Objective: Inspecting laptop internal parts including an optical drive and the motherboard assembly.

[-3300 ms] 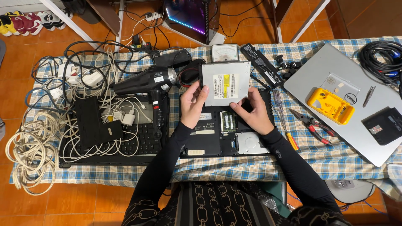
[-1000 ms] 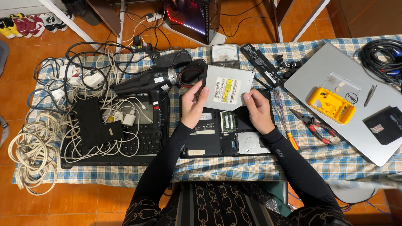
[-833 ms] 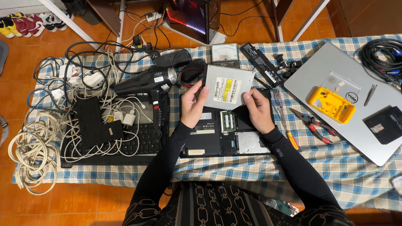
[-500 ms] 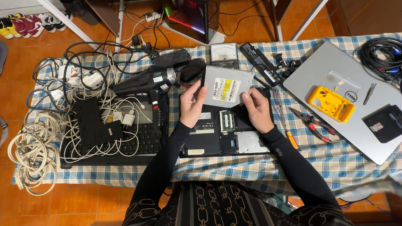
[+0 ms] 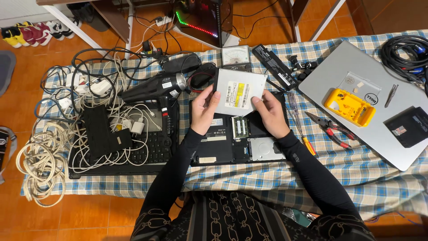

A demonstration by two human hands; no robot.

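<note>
I hold a flat silver optical drive (image 5: 238, 91) in both hands above the middle of the counter (image 5: 249, 178), closer to its far edge than to the near one. My left hand (image 5: 204, 111) grips the drive's left edge, fingers (image 5: 209, 93) closed on it, thumb over the labelled face. My right hand (image 5: 272, 115) holds the lower right corner, fingers closed on it too. The drive is tilted a little, its white and yellow label facing up at me.

Under my hands lies an opened black laptop (image 5: 238, 140), bottom up, with a green memory module (image 5: 240, 127) and a silver hard disk (image 5: 266, 149) exposed. Just left of it a black hair dryer (image 5: 154, 87) rests on a black keyboard (image 5: 133, 154) heaped with white cables (image 5: 49, 151). Toward the right edge, red-handled pliers (image 5: 330, 129) lie on the checked cloth beside a closed grey laptop (image 5: 370, 107) that carries a yellow meter (image 5: 350, 107). A long black battery (image 5: 274, 67) sits near the far edge.
</note>
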